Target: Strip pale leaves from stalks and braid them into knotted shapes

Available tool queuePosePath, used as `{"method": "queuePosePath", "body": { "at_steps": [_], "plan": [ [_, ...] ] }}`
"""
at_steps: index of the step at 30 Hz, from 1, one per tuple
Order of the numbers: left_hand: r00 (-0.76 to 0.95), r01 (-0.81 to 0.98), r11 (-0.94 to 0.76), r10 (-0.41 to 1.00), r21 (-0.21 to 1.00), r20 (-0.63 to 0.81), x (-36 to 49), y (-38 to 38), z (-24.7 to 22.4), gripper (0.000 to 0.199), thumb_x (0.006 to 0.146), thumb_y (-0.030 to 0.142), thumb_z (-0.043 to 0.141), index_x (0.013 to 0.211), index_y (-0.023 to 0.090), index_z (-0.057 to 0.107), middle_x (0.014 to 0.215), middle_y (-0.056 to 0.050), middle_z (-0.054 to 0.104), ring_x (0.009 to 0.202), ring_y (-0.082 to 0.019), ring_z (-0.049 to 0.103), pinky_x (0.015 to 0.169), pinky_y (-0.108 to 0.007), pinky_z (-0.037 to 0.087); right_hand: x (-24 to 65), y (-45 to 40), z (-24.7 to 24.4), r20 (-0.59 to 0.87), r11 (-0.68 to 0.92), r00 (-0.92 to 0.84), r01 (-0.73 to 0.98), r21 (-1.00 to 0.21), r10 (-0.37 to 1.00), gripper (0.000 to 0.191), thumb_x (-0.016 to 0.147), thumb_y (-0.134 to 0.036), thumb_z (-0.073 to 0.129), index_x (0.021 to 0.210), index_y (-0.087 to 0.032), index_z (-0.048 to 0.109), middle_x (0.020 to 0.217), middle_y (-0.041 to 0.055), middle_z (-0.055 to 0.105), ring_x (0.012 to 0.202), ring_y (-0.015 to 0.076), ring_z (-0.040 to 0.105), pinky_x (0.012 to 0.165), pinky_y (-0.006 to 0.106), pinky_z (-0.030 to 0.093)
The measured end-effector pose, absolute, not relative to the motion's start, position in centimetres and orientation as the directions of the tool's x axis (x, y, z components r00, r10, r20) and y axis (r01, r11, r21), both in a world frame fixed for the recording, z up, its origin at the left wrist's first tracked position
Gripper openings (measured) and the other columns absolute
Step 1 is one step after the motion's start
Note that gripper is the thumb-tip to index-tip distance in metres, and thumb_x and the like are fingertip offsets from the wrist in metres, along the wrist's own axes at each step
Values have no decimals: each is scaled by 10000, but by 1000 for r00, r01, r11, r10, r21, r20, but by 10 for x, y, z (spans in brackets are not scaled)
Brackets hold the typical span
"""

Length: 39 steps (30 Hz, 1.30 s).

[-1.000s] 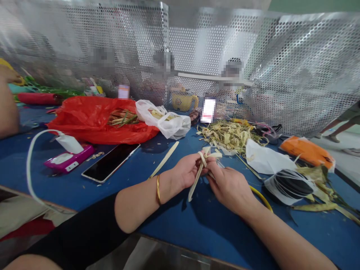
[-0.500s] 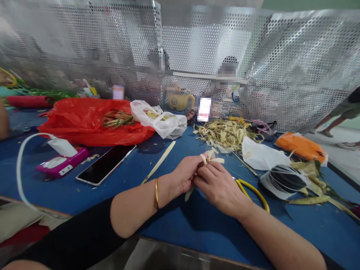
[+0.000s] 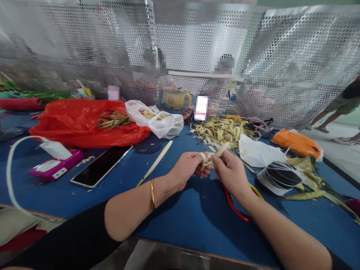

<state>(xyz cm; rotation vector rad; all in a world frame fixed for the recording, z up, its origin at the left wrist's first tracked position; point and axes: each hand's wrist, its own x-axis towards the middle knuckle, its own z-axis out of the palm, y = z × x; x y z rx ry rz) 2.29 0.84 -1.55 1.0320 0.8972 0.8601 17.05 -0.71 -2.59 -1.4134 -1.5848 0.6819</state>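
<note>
Both hands meet above the blue table (image 3: 180, 210), near its middle. My left hand (image 3: 189, 168), with a gold bangle at the wrist, pinches a small looped piece of pale leaf strip (image 3: 207, 160). The fingers of my right hand (image 3: 232, 172) are closed on a flat end of the pale strip, which points up and to the right. Under my right hand and forearm lie the red and yellow handles (image 3: 236, 210) of a tool whose blades are hidden. A single long pale strip (image 3: 156, 163) rests on the table left of my hands.
A pile of dried strips (image 3: 225, 131) lies behind my hands. At right are white paper (image 3: 261, 152), a thread spool (image 3: 279, 178) and an orange packet (image 3: 298, 144). At left are a phone (image 3: 102, 167), a purple power strip (image 3: 57, 165) and a red bag (image 3: 70, 123).
My right hand has turned and moved slightly right and up, now gripping the strip's end. The strip's upper end stands out further, and the red handle has come into view.
</note>
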Motion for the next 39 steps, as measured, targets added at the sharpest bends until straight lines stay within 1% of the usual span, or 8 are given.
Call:
{"method": "queuePosePath", "body": {
  "at_steps": [7, 12, 17, 21, 26, 30, 35, 39],
  "plan": [
    [411, -227, 301, 892, 926, -189, 23, 8, -13, 105, 746, 173, 554, 764, 130, 649, 764, -57, 672, 654, -128, 635, 636, -245, 527, 168, -9, -19, 196, 132, 117, 411, -902, 974, 215, 851, -392, 535, 734, -214, 503, 492, -69, 492, 405, 103, 421, 435, 229, 332],
    [415, -260, 258, 900, 930, -134, 25, 7, -18, 128, 672, 142, 683, 796, 119, 660, 771, -45, 657, 692, -128, 633, 652, -243, 523, 168, -7, -19, 174, 103, 137, 413, -905, 975, 217, 842, -388, 550, 722, -213, 505, 466, -69, 497, 390, 106, 443, 418, 226, 340],
    [311, -252, 235, 938, 939, -152, 26, 9, -26, 143, 706, 206, 746, 728, 118, 636, 692, -32, 654, 622, -114, 627, 569, -220, 507, 167, -5, -26, 108, 67, 98, 351, -934, 989, 257, 825, -445, 582, 762, -204, 520, 461, -69, 511, 363, 104, 447, 381, 220, 338],
    [172, -281, 233, 967, 931, -190, 25, 13, -26, 87, 750, 174, 703, 736, 120, 636, 650, -25, 637, 586, -117, 630, 474, -191, 477, 164, -7, -29, 45, 27, 93, 185, -982, 995, 310, 785, -457, 642, 917, -211, 509, 569, -51, 602, 420, 130, 533, 415, 243, 435],
    [132, -308, 211, 975, 928, -178, 22, 17, -25, 89, 717, 139, 697, 676, 126, 620, 583, 2, 592, 468, -84, 550, 394, -174, 408, 164, -17, -20, 265, 301, -151, 322, -898, 952, 126, 877, -322, 557, 934, -211, 577, 757, 6, 679, 559, 138, 617, 563, 266, 509],
    [173, -257, 211, 970, 943, -170, 21, 16, -25, 55, 672, 149, 697, 684, 124, 650, 564, 19, 572, 424, -66, 482, 375, -177, 371, 169, -18, -10, 401, 562, -409, 442, -699, 820, 257, 911, -145, 441, 971, -221, 679, 916, 19, 717, 799, 148, 669, 758, 265, 505],
    [279, -145, 155, 954, 977, -109, 20, 13, -18, 158, 683, 248, 709, 594, 135, 643, 529, 12, 550, 467, -90, 509, 369, -180, 361, 178, -15, -1, 451, 628, -439, 491, -604, 777, 318, 884, -90, 460, 1023, -249, 698, 888, 0, 727, 827, 153, 673, 769, 261, 501],
    [279, -99, 152, 953, 983, -119, 18, 12, -12, 87, 715, 164, 635, 642, 143, 678, 568, 9, 582, 494, -87, 528, 387, -175, 364, 180, -17, 3, 494, 657, -432, 507, -559, 754, 239, 916, -170, 496, 1040, -242, 687, 961, 40, 718, 889, 179, 661, 794, 284, 496]
  ]
}}
